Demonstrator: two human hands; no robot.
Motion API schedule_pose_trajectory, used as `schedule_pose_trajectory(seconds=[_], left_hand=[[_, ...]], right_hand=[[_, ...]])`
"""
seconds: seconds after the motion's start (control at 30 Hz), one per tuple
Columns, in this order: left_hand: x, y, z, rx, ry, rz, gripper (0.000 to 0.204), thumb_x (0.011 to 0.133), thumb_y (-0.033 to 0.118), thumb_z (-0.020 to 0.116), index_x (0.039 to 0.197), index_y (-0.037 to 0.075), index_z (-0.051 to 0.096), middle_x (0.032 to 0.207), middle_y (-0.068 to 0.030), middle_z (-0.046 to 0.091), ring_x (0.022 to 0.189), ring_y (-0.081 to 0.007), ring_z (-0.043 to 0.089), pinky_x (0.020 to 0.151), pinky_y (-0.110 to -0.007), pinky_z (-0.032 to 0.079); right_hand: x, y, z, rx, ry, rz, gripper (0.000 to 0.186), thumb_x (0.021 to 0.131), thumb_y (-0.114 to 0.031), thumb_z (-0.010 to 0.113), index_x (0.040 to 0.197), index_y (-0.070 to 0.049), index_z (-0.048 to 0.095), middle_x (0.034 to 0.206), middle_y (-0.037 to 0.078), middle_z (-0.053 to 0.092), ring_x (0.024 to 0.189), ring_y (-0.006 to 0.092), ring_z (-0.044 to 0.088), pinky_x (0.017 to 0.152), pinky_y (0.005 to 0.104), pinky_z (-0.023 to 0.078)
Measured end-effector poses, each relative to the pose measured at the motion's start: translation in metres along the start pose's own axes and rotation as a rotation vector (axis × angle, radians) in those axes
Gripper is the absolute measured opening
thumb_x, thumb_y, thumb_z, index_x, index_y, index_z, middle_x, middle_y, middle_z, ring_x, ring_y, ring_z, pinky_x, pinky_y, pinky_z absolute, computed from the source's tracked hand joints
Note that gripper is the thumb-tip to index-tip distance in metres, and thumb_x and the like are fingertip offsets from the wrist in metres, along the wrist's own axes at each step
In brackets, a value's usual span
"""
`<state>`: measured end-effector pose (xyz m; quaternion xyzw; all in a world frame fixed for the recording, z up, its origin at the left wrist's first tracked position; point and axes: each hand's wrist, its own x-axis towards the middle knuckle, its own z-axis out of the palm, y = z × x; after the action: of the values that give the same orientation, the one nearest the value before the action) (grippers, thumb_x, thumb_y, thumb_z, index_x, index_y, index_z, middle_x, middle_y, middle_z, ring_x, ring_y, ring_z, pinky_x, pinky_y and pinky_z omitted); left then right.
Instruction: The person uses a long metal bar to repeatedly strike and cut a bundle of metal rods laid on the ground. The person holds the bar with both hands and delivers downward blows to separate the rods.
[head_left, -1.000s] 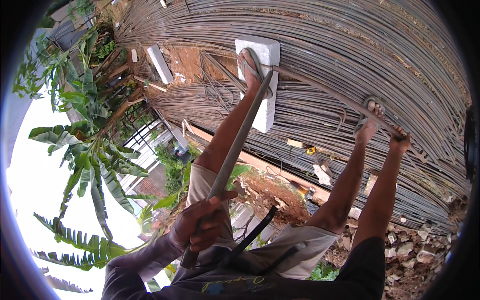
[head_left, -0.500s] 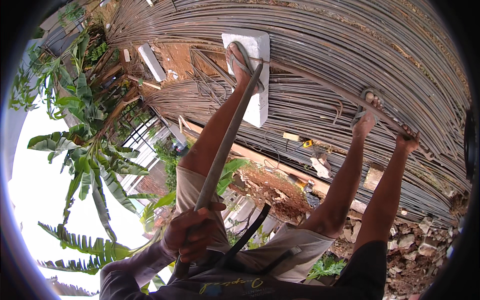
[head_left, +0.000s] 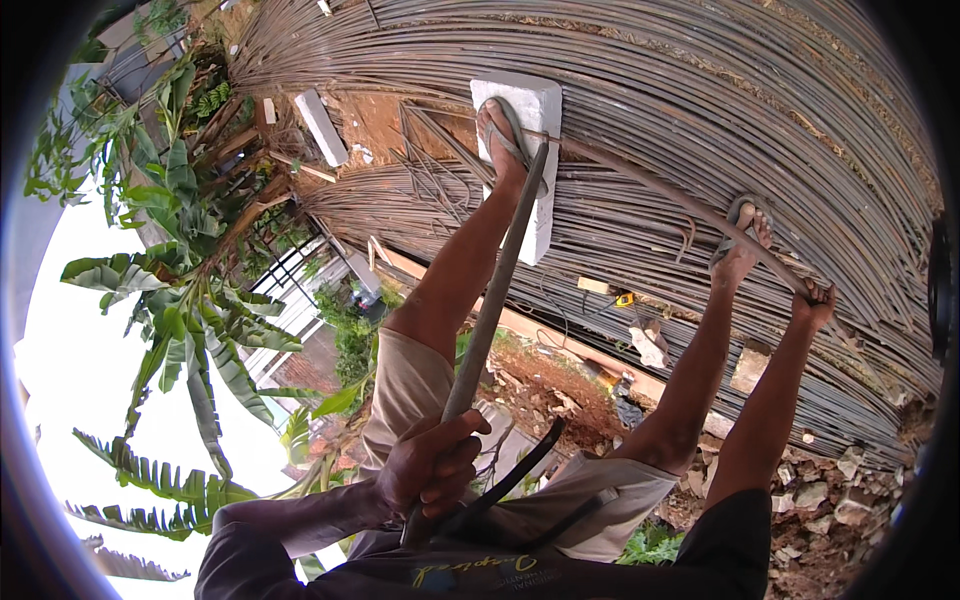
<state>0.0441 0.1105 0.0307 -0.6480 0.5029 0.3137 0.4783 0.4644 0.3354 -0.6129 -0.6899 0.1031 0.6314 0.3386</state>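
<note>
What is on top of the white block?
A sandalled foot stands on the white block; a grey pipe overlaps it in view. The surface underfoot is hidden.

Hands (head_left: 435,465) (head_left: 818,304) around grey pipe (head_left: 496,290) and brown bar (head_left: 690,201) above metal rods (head_left: 720,90)

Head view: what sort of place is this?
Probably an outdoor construction site or rebar yard: long, thin brown-grey metal rods cover much of the ground, broken brown-and-grey rubble lies lower right, and the left hand grips a long grey bar.
</note>
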Motion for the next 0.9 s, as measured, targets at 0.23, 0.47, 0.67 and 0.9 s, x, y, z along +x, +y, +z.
schedule_pose_trajectory(seconds=[0.23, 0.47, 0.67, 0.9], left_hand=[[0.008, -0.017, -0.038, 0.111, -0.025, 0.091, 0.028, 0.109, 0.037, 0.057, 0.103, 0.011, 0.050, 0.062, 0.0027, 0.042, 0.038, -0.0097, 0.042, 0.030, -0.030, 0.038], [-0.021, 0.026, -0.014, 0.002, -0.015, 0.109, 0.026, 0.106, 0.024, 0.059, 0.085, 0.010, 0.052, 0.061, 0.0043, 0.042, 0.042, -0.0113, 0.044, 0.037, -0.030, 0.037], [-0.026, 0.034, -0.055, -0.029, -0.174, 0.070, 0.022, 0.100, 0.021, 0.062, 0.096, 0.009, 0.045, 0.065, -0.0017, 0.047, 0.042, -0.0148, 0.048, 0.033, -0.037, 0.044], [0.000, -0.002, -0.060, -0.043, -0.151, 0.101, 0.020, 0.101, 0.019, 0.057, 0.110, 0.008, 0.044, 0.066, -0.0041, 0.050, 0.042, -0.0140, 0.048, 0.034, -0.035, 0.043]], right_hand=[[-0.098, -0.027, 0.013, 0.011, -0.006, -0.082, 0.049, 0.102, -0.014, 0.058, 0.064, -0.017, 0.028, 0.057, 0.001, 0.023, 0.054, 0.0207, 0.028, 0.061, 0.0435, 0.044], [-0.274, -0.020, 0.026, 0.022, 0.214, -0.202, 0.040, 0.096, -0.015, 0.061, 0.065, -0.015, 0.035, 0.056, -0.001, 0.026, 0.053, 0.0201, 0.032, 0.062, 0.0422, 0.044], [-0.378, -0.007, 0.049, 0.055, 0.285, -0.310, 0.044, 0.093, -0.015, 0.062, 0.062, -0.015, 0.030, 0.056, -0.001, 0.022, 0.053, 0.0193, 0.034, 0.063, 0.0421, 0.044], [-0.493, 0.024, 0.105, 0.096, 0.253, -0.413, 0.041, 0.091, -0.010, 0.060, 0.061, -0.016, 0.033, 0.053, 0.000, 0.027, 0.050, 0.0216, 0.037, 0.062, 0.0453, 0.048]])
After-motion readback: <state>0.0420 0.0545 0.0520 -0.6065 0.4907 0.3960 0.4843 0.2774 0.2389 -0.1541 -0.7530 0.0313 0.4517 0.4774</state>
